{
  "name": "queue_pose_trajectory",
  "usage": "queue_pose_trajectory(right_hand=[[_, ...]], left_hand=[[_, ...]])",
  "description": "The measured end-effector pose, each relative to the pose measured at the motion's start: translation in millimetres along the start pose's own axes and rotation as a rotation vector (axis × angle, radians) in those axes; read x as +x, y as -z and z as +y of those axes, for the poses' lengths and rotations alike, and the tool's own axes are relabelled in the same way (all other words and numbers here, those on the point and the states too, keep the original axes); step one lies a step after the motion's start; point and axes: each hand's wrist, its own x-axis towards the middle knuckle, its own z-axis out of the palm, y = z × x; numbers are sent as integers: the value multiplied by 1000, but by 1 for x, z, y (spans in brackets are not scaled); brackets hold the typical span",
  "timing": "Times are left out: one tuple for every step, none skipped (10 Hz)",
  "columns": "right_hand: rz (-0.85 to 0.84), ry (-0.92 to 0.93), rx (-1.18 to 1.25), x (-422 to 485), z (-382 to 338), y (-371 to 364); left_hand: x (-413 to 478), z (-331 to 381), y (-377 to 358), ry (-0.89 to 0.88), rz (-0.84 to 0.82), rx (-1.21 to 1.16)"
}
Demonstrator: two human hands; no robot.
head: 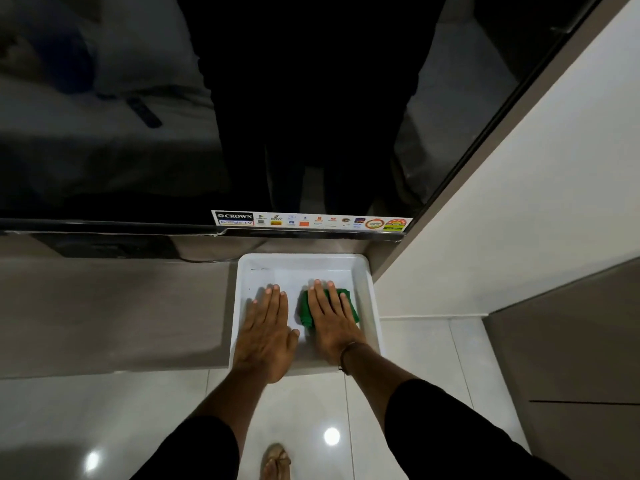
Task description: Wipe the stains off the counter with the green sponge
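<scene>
My right hand (332, 320) lies flat on the green sponge (349, 304), palm down, its fingers (322, 296) stretched out and pressing on top of it, not curled around it. The sponge sits inside a shallow white tray (372, 306), toward its right half, and green shows past my hand on both sides. A thin cord (346, 355) circles that wrist.

My left hand (268, 332) rests beside it in the same tray, flat on the bare white bottom, fingers spread a little and holding nothing. The two hands are close together but apart. Near the tray's far left corner I see a small dark mark (259, 269) on the inner wall.

The tray stands on the grey bench (114, 313), at its right end, with its near edge reaching the bench's front edge. Just behind the tray a big dark television screen (138, 133) stands, with a strip of stickers (311, 221) along its lower border. Below me is glossy white tiled floor (104, 417), and my foot (275, 460) in a sandal shows at the bottom.
</scene>
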Motion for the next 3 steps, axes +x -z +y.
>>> queue_pose_trajectory(right_hand=[[-47,14,-5,-2,0,5],[-70,25,59,-4,1,20],[98,-21,263,-44,10,34]], left_hand=[[-1,3,3,-2,-12,25],[-1,9,10,-18,0,33],[-13,35,20,-133,126,-16]])
